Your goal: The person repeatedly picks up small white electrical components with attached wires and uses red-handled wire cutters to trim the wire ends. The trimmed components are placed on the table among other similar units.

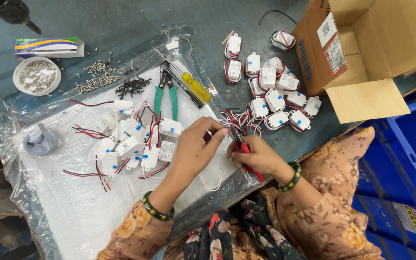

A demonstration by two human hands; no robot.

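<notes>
two hands at a bench of small wired boxes

the landmark is the cardboard box (pixel 362 53), open at the top right of the bench; the part of its inside that shows is bare. far to the left of it a round white dish (pixel 37 75) holds silver screws, with more screws (pixel 97 76) scattered just beside the dish. between dish and cardboard box lie green-handled pliers (pixel 165 96) and a yellow-handled screwdriver (pixel 194 86).

just left of the cardboard box a heap of white plastic units (pixel 275 94) with wound wires sits on the table. further left, a second heap of white units with loose red and black wires (pixel 131 139) lies on a plastic sheet (pixel 73 192).

below the cardboard box, the left hand (pixel 193 149) pinches thin wires (pixel 232 120) between its fingertips. the right hand (pixel 258 156) is closed round a red-handled cutter (pixel 246 154), its tip at those wires. both wrists wear green bangles.

the table (pixel 121 24) is dark grey-blue metal; blue crates (pixel 400 163) stand below the cardboard box.
</notes>
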